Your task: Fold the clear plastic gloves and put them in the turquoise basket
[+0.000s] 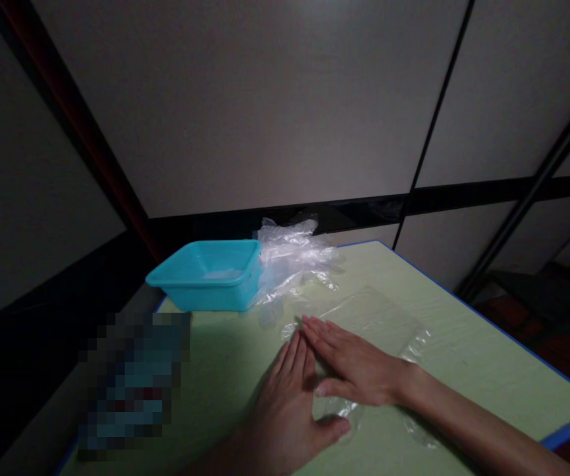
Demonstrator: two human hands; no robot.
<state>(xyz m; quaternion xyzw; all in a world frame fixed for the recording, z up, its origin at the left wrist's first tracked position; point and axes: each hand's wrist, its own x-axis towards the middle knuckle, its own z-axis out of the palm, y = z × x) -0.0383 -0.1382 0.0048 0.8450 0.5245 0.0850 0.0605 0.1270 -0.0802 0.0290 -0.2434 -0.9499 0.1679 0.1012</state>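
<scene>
Clear plastic film (pixel 377 314) beneath right fingers (pixel 325 336) and left fingers (pixel 289 360); both outstretched flat, gripping nothing.

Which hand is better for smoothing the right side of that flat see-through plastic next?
Probably the right hand: it lies over the clear plastic, nearer that side. The left hand sits farther left, so it would have to reach across.

Light is dim, with glints on the clear plastic (pixel 377 317) and pixelation lower left
</scene>
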